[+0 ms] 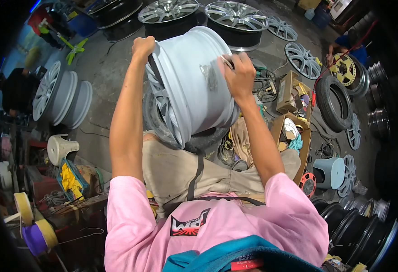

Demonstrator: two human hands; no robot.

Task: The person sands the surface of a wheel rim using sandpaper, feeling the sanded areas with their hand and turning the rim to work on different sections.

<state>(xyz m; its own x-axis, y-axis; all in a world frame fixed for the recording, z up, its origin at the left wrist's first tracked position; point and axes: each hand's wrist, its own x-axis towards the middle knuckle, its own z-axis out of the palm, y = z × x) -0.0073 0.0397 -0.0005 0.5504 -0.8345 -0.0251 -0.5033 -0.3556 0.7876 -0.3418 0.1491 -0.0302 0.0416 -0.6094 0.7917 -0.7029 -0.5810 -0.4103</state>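
A light grey alloy wheel rim [185, 75] is tilted on its side in front of my knees, its spoked face to the left. It leans over a tyre [151, 115] on the floor. My left hand [143, 46] is closed around the rim's upper left edge. At the barrel's right side, my right hand [240, 75] pinches a small thin piece that looks like sandpaper [227, 60], mostly hidden by the fingers. Beside it, the barrel shows a scuffed darker patch [211, 78].
Finished-looking rims [237, 18] stand behind the wheel. Grey rims [49, 97] are at left. On the right are cardboard boxes [291, 93] of supplies, a loose tyre [334, 103] and a blue stool [329, 173]. A white stool [62, 148] stands left. Other people are at the edges.
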